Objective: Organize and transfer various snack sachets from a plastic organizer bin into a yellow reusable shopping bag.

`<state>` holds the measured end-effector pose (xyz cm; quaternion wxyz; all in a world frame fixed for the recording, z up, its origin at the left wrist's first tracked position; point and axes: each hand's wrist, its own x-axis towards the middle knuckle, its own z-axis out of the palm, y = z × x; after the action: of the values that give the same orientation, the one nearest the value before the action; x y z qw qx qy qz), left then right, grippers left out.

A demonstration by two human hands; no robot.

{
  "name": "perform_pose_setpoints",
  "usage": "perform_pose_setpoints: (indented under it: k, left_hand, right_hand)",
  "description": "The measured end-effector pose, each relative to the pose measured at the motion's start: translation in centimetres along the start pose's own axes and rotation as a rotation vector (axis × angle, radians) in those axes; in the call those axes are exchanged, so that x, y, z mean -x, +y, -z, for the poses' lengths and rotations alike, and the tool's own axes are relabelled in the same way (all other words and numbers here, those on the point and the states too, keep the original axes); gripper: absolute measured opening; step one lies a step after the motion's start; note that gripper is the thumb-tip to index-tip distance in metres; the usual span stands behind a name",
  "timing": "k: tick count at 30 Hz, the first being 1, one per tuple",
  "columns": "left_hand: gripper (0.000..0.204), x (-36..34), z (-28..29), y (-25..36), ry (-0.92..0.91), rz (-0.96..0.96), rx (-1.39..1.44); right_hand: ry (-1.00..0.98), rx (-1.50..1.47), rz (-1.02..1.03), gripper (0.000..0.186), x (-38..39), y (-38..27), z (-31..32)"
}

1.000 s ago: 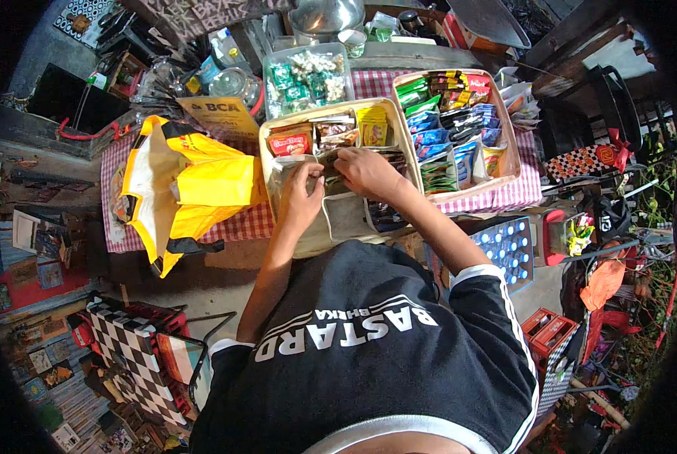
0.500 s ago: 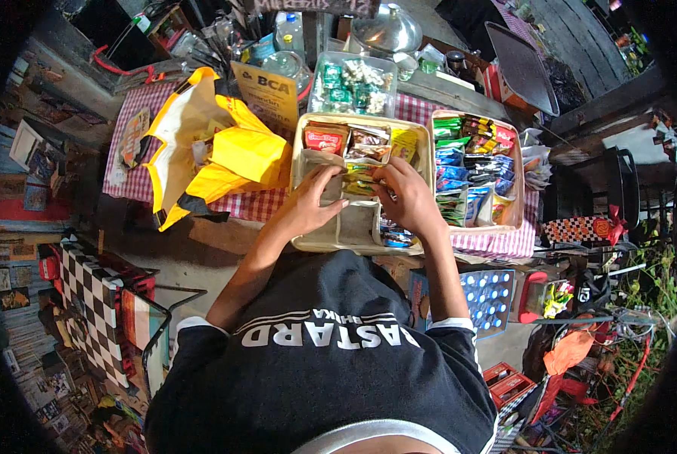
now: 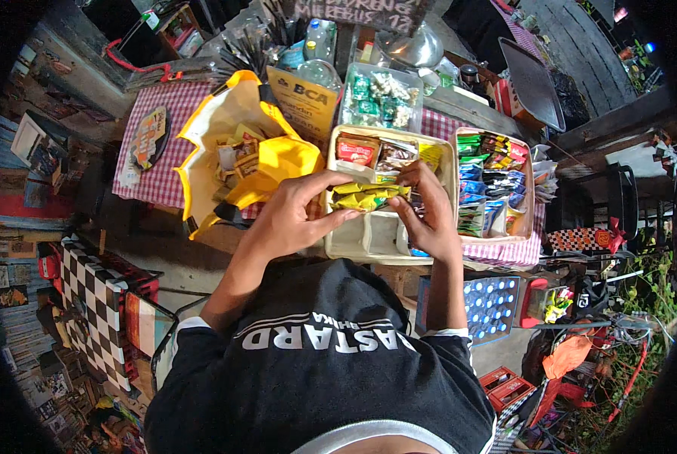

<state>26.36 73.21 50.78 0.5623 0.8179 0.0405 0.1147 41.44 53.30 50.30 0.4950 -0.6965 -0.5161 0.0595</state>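
Note:
Between my two hands is a small stack of yellow-green sachets (image 3: 368, 198), raised just over a cream divided tray (image 3: 341, 244). My left hand (image 3: 302, 208) grips the left end of the stack, thumb below and fingers above. On the right end, my right hand (image 3: 427, 216) closes with its fingertips. Red packets (image 3: 356, 151), brown-and-white sachets (image 3: 396, 157) and yellow sachets (image 3: 430, 157) fill the tray's far compartments. The near compartments at the left and middle show bare bottoms. My right hand partly hides the near right compartment.
A yellow bag (image 3: 281, 170) gapes at the left with brown packets inside. Another tray of sachets (image 3: 496, 185) adjoins on the right. Behind stands a clear plastic box (image 3: 381, 98) of green and white packets. A crate of bottles (image 3: 490, 306) sits below the table's right side.
My hands have lifted the yellow-green sachets out of the tray's middle compartment. The table and trays now appear further right in view, and more of the yellow bag's inside shows.

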Motion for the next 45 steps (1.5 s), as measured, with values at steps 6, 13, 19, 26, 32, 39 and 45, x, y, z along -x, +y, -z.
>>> perform_pose_setpoints:
  k: [6, 13, 19, 26, 32, 39, 45]
  left_hand:
    - [0.037, 2.4, 6.1, 1.9, 0.174, -0.233, -0.304]
    - [0.031, 3.4, 14.8, 1.1, 0.245, -0.187, -0.471]
    - [0.034, 1.6, 18.7, -2.1, -0.042, 0.113, -0.67]
    - [0.029, -1.3, 19.5, -5.2, -0.178, -0.082, -0.64]
    - [0.028, -1.7, 20.4, -5.4, -0.112, -0.152, -0.567]
    - [0.023, -0.9, 19.3, -3.3, -0.076, -0.214, -0.476]
    - [0.023, 0.0, 17.6, -1.2, -0.054, -0.162, -0.439]
  right_hand:
    - [-0.102, 0.041, 0.091, 0.026, -4.6, -2.3, -3.8]
    - [-0.257, 0.175, 0.087, 0.033, -11.8, -5.3, -9.0]
    - [-0.319, 0.396, 0.037, 0.037, -14.2, -5.1, -11.7]
    - [-0.204, 0.436, -0.01, 0.039, -13.5, -5.7, -12.4]
    - [0.028, 0.474, -0.158, 0.036, -10.9, -6.0, -10.8]
    - [0.13, 0.542, -0.319, 0.034, -5.7, -3.5, -8.3]
    - [0.176, 0.481, -0.424, 0.031, -2.4, -1.0, -5.1]
